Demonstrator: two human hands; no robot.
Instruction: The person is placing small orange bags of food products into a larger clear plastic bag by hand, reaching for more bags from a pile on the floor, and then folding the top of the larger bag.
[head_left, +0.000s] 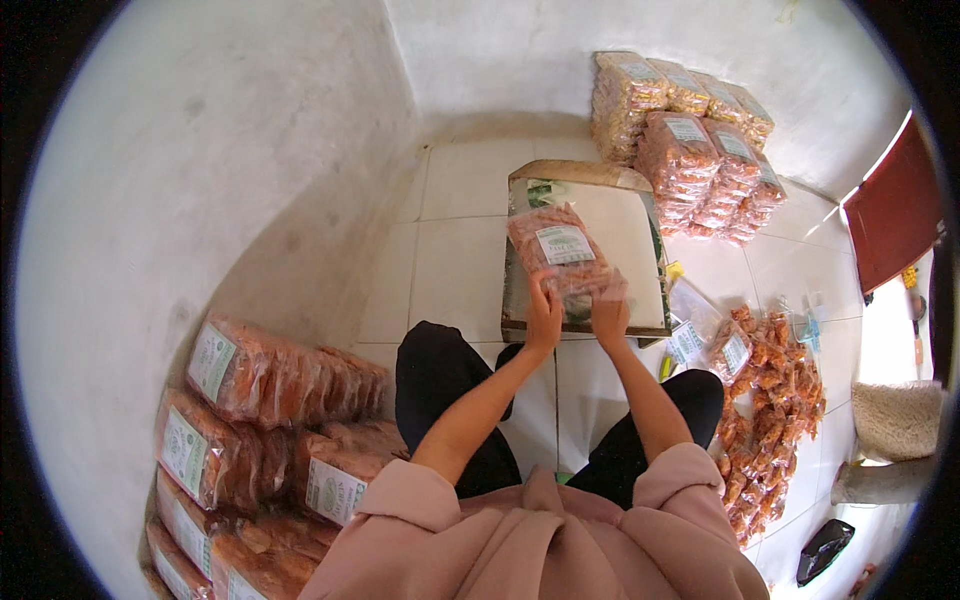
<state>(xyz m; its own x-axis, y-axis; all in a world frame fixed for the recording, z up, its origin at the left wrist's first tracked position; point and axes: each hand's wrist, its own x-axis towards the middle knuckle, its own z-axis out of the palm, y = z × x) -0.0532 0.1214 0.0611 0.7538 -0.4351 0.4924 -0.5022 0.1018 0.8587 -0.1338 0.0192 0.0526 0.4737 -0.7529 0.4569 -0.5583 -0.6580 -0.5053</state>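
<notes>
A clear plastic bag of reddish-brown snacks (577, 273) with a white-and-green label lies on a low wooden table (618, 215) in front of me. Its near end, a strip of loose film, is in both my hands. My left hand (544, 318) pinches the film at the left corner. At the right corner my right hand (609, 312) grips it too, its fingers partly covered by the clear plastic. What the fingertips do beneath the film is hidden.
Filled bags (265, 375) are stacked at my left against the wall. More piles of bags (680, 155) stand behind the table to the right. Loose small snack packets (765, 420) cover the floor at my right, beside a labelled bag (733, 352) and a black plastic bag (825, 550).
</notes>
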